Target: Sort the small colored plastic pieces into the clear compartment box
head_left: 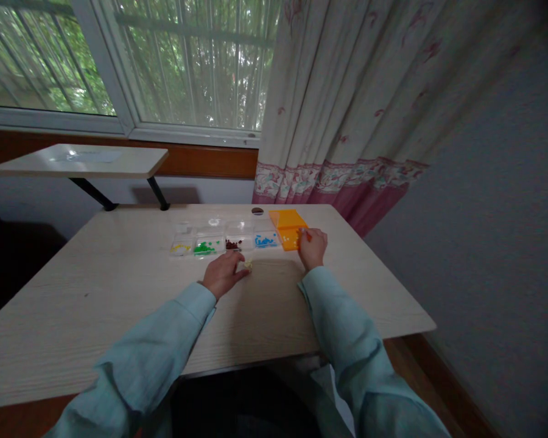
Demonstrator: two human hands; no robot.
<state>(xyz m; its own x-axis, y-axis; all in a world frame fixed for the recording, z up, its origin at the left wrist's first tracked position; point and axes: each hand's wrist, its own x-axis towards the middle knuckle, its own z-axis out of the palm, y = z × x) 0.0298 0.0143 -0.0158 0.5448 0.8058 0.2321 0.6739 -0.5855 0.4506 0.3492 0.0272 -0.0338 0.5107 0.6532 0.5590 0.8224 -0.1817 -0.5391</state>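
Note:
My left hand [223, 273] rests on the table, thumb and fingers apart beside a small pile of pale yellowish pieces [248, 265]. At the orange open-lidded box [288, 220], my right hand [313, 248] has its fingers drawn together over the right side; whatever they pinch is too small to make out. A few whitish bits show inside that box. To its left stand clear lidded boxes: one with blue pieces [265, 240], one with dark brown pieces [232, 244], one with green pieces [205, 247] and one with yellow pieces [181, 248].
The pale wooden table [132, 292] has a round cable hole [257, 211] near its back edge. A raised white shelf [86, 160] on black legs stands at the back left. Behind are a window and a patterned curtain [329, 121]; a grey wall rises on the right.

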